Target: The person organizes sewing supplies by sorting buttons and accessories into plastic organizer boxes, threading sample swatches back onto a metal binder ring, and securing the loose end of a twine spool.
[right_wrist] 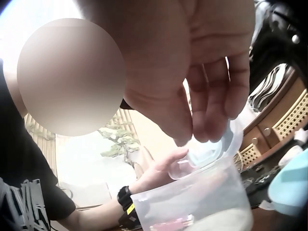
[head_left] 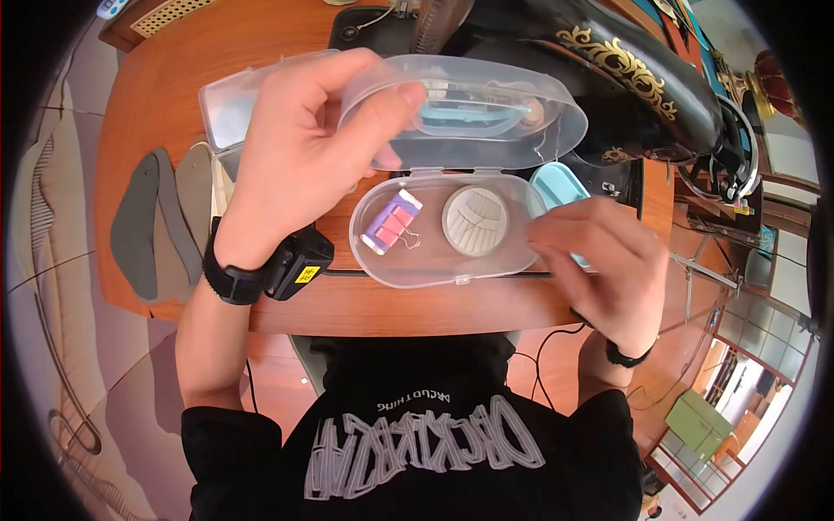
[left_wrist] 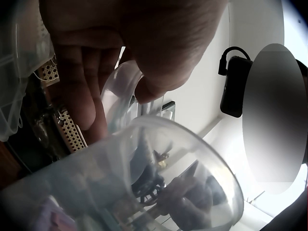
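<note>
A clear plastic case [head_left: 437, 271] lies open on the table in the head view, its hinged lid [head_left: 556, 126] raised. My left hand [head_left: 300, 152] grips the lid's left end, thumb on its rim. In the case are a purple-and-white block [head_left: 377, 236] with a pink binder clip [head_left: 395, 222] on it, and a round, whitish ribbed piece [head_left: 475, 220]. At the case's right end is my right hand [head_left: 612, 265], fingers loosely bent and nothing seen in them; whether they touch the wall is unclear. In the right wrist view, its fingers [right_wrist: 211, 122] hang over the case [right_wrist: 192, 202].
A light blue dish [head_left: 560, 184] is behind the case's right end. Another clear container [head_left: 230, 113] stands behind my left hand. Grey flat pieces [head_left: 139, 234] lie at the table's left. A black sewing machine [head_left: 625, 78] fills the back right.
</note>
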